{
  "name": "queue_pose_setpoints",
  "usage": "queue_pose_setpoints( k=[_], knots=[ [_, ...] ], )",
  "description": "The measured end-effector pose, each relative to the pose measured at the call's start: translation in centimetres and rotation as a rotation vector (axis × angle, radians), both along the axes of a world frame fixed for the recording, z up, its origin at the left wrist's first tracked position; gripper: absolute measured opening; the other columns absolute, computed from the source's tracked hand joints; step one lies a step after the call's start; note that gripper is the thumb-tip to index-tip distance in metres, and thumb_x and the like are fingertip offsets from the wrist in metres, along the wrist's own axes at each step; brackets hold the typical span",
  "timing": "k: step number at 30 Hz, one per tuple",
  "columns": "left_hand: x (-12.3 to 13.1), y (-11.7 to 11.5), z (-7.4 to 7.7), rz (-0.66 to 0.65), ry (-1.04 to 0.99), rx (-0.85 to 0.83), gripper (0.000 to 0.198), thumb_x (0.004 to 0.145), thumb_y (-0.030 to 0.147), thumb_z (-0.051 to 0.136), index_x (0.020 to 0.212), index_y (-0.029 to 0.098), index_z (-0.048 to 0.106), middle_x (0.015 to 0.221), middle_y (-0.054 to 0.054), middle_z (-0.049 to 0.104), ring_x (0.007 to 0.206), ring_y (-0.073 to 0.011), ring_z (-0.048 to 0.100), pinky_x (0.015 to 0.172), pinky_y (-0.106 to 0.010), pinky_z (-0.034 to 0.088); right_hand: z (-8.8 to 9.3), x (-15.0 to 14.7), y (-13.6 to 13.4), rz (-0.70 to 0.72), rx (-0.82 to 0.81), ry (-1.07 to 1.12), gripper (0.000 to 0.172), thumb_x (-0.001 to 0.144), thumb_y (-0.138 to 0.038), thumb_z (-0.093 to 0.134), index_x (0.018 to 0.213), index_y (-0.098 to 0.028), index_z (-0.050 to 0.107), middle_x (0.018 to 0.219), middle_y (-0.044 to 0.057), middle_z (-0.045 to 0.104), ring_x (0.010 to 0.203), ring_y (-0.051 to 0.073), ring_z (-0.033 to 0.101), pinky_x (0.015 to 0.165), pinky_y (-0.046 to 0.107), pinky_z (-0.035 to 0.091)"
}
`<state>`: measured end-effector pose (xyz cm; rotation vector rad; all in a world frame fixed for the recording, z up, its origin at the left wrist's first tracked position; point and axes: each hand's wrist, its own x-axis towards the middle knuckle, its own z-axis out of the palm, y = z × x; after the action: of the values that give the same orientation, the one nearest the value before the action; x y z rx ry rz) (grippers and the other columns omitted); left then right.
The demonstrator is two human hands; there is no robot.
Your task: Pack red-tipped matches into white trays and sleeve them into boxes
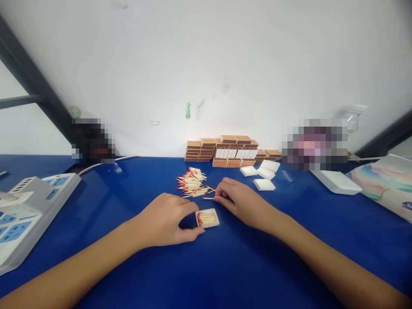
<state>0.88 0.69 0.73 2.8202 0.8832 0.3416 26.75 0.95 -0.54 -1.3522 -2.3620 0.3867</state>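
Head view, blue table (199, 274), read left to right. Far left: white power strip housing (54, 195) with blue socket faces; 1 white plug-in adapter (30, 195) seated on it. 1 left hand (170, 219), thumb and forefinger apart, spanning the left end of the match tray; whether they press on it cannot be told. Beyond that hand, 1 loose match pile (192, 182), red heads mostly leftward; overlap prevents a count. Match tray (207, 218): 1, white, flat on the table between the hands, part-filled with matches lying lengthwise, heads left; number not resolvable. Just above it, 1 single match (208, 198), its plain end at the right fingertips; a second match touches or nearly touches the forefinger. Matchbox stack (230, 153) against the wall: 2 boxes on top, 3 along the front bottom row, remainder uncounted. 1 right hand (238, 197), thumb and forefinger tips together, pinching the single match. Beyond it, 4 white trays (264, 185). Far right: 1 white flat case (336, 182), 1 pastel-printed packet (383, 182).
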Motion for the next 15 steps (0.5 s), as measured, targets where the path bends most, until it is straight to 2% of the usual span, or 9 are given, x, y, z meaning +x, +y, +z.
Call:
queue_pose_setpoints(
  k=[4,8,12,15],
  knots=[
    [-0.2,0.4,-0.1,0.06,0.004,0.049,0.027,0.092,0.046,0.065,0.1,0.021,0.072,0.069,0.003,0.067,0.061,-0.0156,0.061,0.058,-0.028,0.037,1.2,-0.1,-1.0,0.043,-0.044,0.071,0.013,0.103,-0.026,0.054,0.093,-0.02,0.061,0.092,0.002,0.058,0.078,0.014,0.055,0.07,0.028,0.041],
    [-0.3,0.4,-0.2,0.062,0.015,0.048,0.028,0.092,0.046,0.065,0.099,0.021,0.072,0.068,0.002,0.067,0.059,-0.0154,0.06,0.057,-0.028,0.036,1.7,-0.7,-1.9,0.09,-0.086,0.051,0.013,0.099,-0.02,0.057,0.087,-0.02,0.062,0.089,0.001,0.059,0.074,0.013,0.054,0.066,0.027,0.04],
    [-0.1,0.2,-0.3,0.014,-0.012,0.023,0.027,0.093,0.044,0.065,0.101,0.02,0.072,0.072,0.002,0.069,0.062,-0.0149,0.061,0.06,-0.028,0.04,0.9,-0.3,-0.9,-0.03,-0.038,0.104,0.013,0.099,-0.027,0.059,0.09,-0.021,0.066,0.083,0.001,0.059,0.072,0.014,0.054,0.066,0.028,0.041],
    [0.1,-0.1,-0.3,-0.033,-0.032,-0.001,0.026,0.092,0.044,0.066,0.101,0.02,0.072,0.074,0.002,0.069,0.061,-0.0142,0.061,0.061,-0.028,0.042,-0.1,0.4,0.6,-0.103,0.04,0.122,0.012,0.096,-0.032,0.064,0.1,-0.021,0.067,0.092,0.003,0.061,0.079,0.016,0.056,0.071,0.031,0.045]
  ],
)
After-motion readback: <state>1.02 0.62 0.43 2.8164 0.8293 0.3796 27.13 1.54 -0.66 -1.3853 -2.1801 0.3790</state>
